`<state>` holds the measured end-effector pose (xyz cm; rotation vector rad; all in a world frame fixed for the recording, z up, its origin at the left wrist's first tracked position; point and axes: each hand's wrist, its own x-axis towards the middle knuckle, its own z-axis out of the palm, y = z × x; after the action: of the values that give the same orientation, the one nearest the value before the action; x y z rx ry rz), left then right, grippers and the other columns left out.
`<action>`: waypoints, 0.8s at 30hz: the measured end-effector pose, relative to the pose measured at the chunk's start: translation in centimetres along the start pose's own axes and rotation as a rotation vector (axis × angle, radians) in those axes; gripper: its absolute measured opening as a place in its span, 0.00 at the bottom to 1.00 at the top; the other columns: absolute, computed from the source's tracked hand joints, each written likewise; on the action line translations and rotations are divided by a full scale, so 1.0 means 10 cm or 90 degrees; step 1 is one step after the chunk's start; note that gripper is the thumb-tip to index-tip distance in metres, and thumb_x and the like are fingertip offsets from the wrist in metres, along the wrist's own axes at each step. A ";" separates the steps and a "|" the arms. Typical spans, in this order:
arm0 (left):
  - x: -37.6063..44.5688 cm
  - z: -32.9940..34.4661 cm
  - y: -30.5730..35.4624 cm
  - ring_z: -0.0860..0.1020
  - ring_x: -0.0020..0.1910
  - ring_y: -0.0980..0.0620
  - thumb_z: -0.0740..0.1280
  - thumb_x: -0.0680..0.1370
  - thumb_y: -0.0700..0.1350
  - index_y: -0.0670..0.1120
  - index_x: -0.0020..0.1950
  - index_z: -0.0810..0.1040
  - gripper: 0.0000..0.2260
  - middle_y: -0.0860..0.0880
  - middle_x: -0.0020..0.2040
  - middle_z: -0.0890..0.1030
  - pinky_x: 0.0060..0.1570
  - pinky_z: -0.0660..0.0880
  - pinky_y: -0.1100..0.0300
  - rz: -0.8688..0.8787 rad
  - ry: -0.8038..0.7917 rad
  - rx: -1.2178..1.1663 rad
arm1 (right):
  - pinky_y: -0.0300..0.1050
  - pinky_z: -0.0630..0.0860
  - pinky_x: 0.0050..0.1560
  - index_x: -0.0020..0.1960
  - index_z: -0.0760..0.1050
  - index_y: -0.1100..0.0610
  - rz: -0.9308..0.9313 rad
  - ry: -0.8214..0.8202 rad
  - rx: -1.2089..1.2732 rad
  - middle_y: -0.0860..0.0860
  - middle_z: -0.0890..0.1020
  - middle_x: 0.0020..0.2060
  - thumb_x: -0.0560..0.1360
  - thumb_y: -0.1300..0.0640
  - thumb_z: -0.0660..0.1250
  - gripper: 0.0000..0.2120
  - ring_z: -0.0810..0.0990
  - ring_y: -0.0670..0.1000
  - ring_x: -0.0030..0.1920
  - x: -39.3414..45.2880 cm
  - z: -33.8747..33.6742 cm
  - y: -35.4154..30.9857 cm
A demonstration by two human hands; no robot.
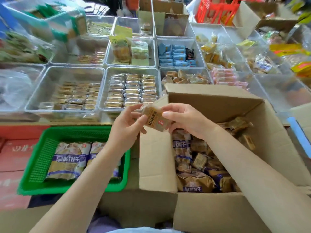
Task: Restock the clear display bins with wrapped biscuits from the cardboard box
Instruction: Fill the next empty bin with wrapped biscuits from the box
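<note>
A wrapped biscuit in a brown packet with dark lettering is held up between both hands above the near-left corner of the open cardboard box. The left hand pinches its left end with thumb and fingertips, and the right hand grips its right end, fingers curled around the packet. Below, the box holds a loose heap of similar brown and purple-banded packets. Just beyond the hands, a clear display bin holds neat rows of wrapped biscuits, and another bin to its left is partly filled. Left of the box, a green basket holds larger purple-banded bags.
</note>
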<state>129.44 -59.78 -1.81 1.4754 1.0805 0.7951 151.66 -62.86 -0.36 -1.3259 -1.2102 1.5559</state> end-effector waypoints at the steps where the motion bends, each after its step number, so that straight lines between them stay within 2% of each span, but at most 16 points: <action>1: 0.06 -0.23 -0.06 0.83 0.39 0.55 0.66 0.82 0.44 0.51 0.66 0.74 0.12 0.49 0.49 0.84 0.30 0.75 0.66 -0.004 0.014 -0.009 | 0.46 0.82 0.45 0.66 0.76 0.61 -0.002 -0.002 -0.006 0.61 0.83 0.53 0.79 0.57 0.69 0.17 0.82 0.56 0.48 0.17 0.18 -0.06; 4: 0.26 -1.01 -0.31 0.84 0.46 0.54 0.61 0.85 0.43 0.51 0.63 0.77 0.09 0.47 0.53 0.83 0.35 0.80 0.62 -0.032 0.051 -0.043 | 0.46 0.82 0.47 0.67 0.74 0.61 0.013 -0.022 -0.008 0.58 0.83 0.54 0.75 0.62 0.72 0.21 0.84 0.54 0.49 0.77 0.87 -0.17; 7: 0.56 -1.84 -0.65 0.83 0.53 0.45 0.60 0.85 0.43 0.51 0.59 0.79 0.09 0.45 0.53 0.83 0.46 0.83 0.52 -0.105 0.026 -0.077 | 0.44 0.81 0.43 0.65 0.74 0.61 0.054 -0.003 -0.052 0.60 0.84 0.52 0.72 0.64 0.76 0.24 0.85 0.55 0.46 1.46 1.68 -0.21; 10: 0.84 -2.62 -1.03 0.81 0.55 0.44 0.63 0.80 0.52 0.57 0.54 0.79 0.06 0.47 0.53 0.83 0.57 0.79 0.41 -0.163 0.036 -0.041 | 0.43 0.81 0.42 0.65 0.74 0.63 0.115 -0.007 -0.063 0.63 0.83 0.54 0.73 0.65 0.75 0.22 0.85 0.55 0.44 2.16 2.38 -0.21; 14: 1.12 -3.39 -1.44 0.81 0.54 0.42 0.63 0.79 0.52 0.58 0.51 0.77 0.04 0.49 0.50 0.81 0.57 0.78 0.37 -0.176 0.077 -0.020 | 0.43 0.81 0.44 0.69 0.71 0.67 0.194 0.012 -0.031 0.64 0.81 0.57 0.75 0.63 0.74 0.25 0.86 0.54 0.45 2.97 2.96 -0.21; 17: 1.35 -3.74 -1.69 0.81 0.55 0.43 0.63 0.77 0.52 0.54 0.55 0.78 0.09 0.48 0.51 0.82 0.57 0.77 0.38 -0.129 0.030 0.034 | 0.48 0.83 0.48 0.69 0.72 0.63 0.240 0.081 -0.077 0.61 0.82 0.56 0.77 0.60 0.72 0.22 0.86 0.57 0.49 3.40 3.19 -0.15; 19: 1.46 -3.92 -1.85 0.77 0.62 0.43 0.65 0.77 0.53 0.48 0.66 0.77 0.19 0.44 0.61 0.79 0.65 0.73 0.41 -0.119 0.018 0.129 | 0.51 0.84 0.51 0.67 0.73 0.61 0.234 0.140 -0.133 0.59 0.82 0.57 0.78 0.61 0.70 0.18 0.85 0.58 0.51 3.64 3.25 -0.12; 21: 1.49 -4.11 -1.97 0.66 0.75 0.46 0.67 0.80 0.51 0.44 0.78 0.65 0.28 0.43 0.75 0.68 0.76 0.62 0.48 -0.134 0.056 0.284 | 0.49 0.84 0.49 0.67 0.73 0.59 0.217 0.184 -0.212 0.56 0.80 0.57 0.79 0.60 0.70 0.18 0.84 0.56 0.51 3.87 3.25 -0.11; 24: 1.50 -4.30 -2.18 0.51 0.81 0.50 0.65 0.81 0.58 0.46 0.83 0.52 0.37 0.48 0.83 0.53 0.79 0.51 0.49 -0.122 0.069 0.403 | 0.44 0.80 0.44 0.65 0.75 0.52 0.191 0.236 -0.330 0.51 0.79 0.55 0.78 0.57 0.70 0.16 0.81 0.50 0.48 4.24 3.23 -0.06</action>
<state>91.36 -30.05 -16.29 1.8205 1.6268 0.4105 112.14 -28.76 -10.86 -2.1080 -1.2581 1.1400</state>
